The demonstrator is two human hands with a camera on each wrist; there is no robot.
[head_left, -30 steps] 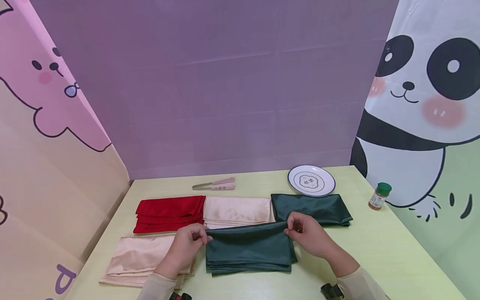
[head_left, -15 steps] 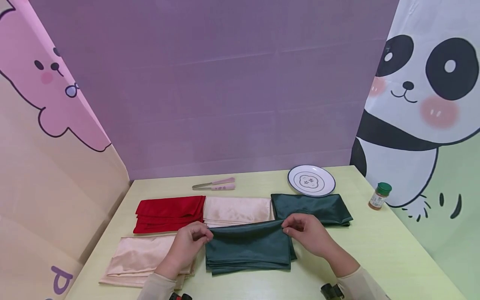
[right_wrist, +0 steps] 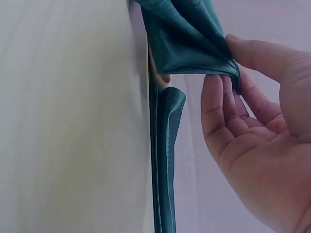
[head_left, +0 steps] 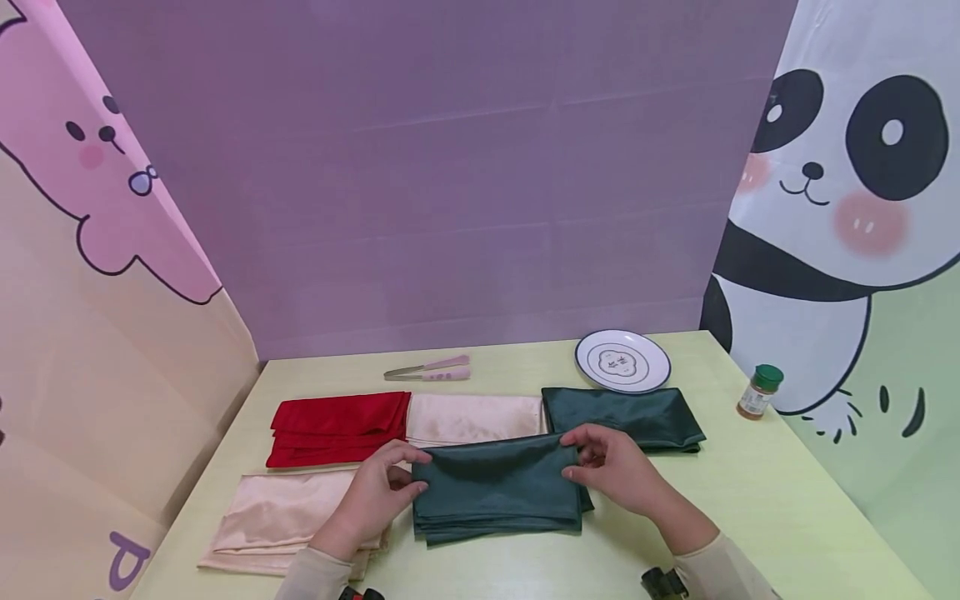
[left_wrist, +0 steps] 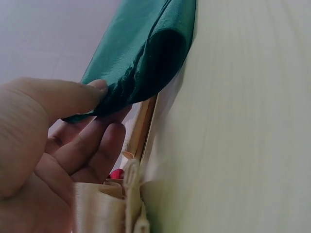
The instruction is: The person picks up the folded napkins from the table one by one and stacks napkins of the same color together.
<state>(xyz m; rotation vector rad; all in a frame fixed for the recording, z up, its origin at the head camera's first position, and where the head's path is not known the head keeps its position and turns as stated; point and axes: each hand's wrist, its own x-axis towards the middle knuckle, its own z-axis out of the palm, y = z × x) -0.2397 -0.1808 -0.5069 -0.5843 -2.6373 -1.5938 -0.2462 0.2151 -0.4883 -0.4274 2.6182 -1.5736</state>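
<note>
Both hands hold a folded dark green satin cloth [head_left: 495, 492] by its two ends, near the front middle of the table. My left hand [head_left: 375, 496] has its thumb on the near face and fingers behind the upper left corner. In the left wrist view the cloth's layered fold [left_wrist: 141, 63] runs between thumb and fingers. The right hand [head_left: 615, 471] takes the upper right corner the same way. Seen from the right wrist, that corner [right_wrist: 194, 53] hangs between the thumb and fingers, its underside above the tabletop.
Behind lie a folded red cloth [head_left: 337, 425], a cream cloth [head_left: 476, 417] and another green cloth [head_left: 622, 417]. A pale pink cloth [head_left: 277, 512] lies at front left. Farther back are tongs [head_left: 431, 369], a white plate [head_left: 622, 362] and a green-capped jar [head_left: 759, 392] at the right edge.
The held green cloth has shifted slightly away from me, its upper edge now covering more of the cream cloth. Both thumbs have spread lower, away from the index fingers.
</note>
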